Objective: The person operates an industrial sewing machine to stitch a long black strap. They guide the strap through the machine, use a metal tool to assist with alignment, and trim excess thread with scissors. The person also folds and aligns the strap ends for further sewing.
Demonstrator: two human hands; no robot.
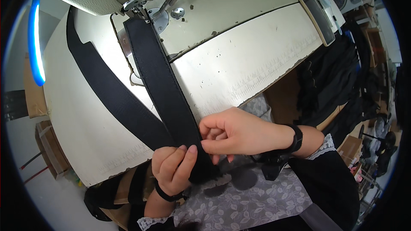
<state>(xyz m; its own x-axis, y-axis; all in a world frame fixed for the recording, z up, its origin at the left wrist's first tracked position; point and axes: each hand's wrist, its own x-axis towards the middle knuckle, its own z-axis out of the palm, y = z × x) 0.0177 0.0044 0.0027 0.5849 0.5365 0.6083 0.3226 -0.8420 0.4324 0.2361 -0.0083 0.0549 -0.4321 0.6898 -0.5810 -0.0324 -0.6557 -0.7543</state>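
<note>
A wide black fabric strap (pixel 158 72) runs from under the presser foot of the sewing machine (pixel 141 0) down to the table's near edge. A second length of black strap (pixel 109 83) curves along its left side and meets it near my hands. My left hand (pixel 173 167) is closed on the strap at the table edge, thumb and fingers pinching it. Just right of it, my right hand (pixel 227 134) has its fingers curled together at the strap's right edge. The strap's lower end hangs over my lap, partly hidden behind my hands.
The white sewing table (pixel 222 77) has ruler markings along its near edge. A phone (pixel 314 17) lies at the table's right end. Dark cloth (pixel 329 77) is heaped beyond it. Cardboard boxes (pixel 51 149) stand on the left, below a lit blue-edged lamp (pixel 37 38).
</note>
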